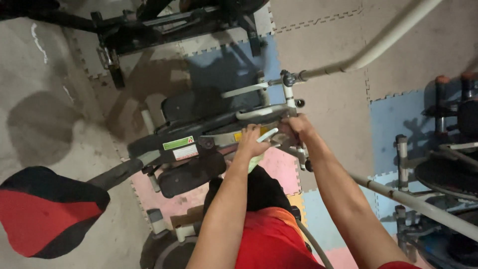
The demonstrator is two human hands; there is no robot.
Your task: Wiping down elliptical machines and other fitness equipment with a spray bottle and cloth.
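Observation:
I look down at a grey and black exercise machine frame (209, 130) standing on foam mats. My left hand (252, 143) grips a light green cloth (256, 160) and a pale stick-like piece (267, 134) against the frame's middle joint. Just to its right, my right hand (297, 125) is closed on the frame's metal bracket near a white upright post (288, 93). Both forearms reach forward from my red shorts (271, 239).
A red and black padded seat (45, 211) sits at lower left. A long white handlebar (378, 47) runs to the upper right, another bar (423, 206) crosses lower right. Black equipment (164, 25) stands at the top, more gear (448, 129) at right. Coloured puzzle mats (338, 104) cover the floor.

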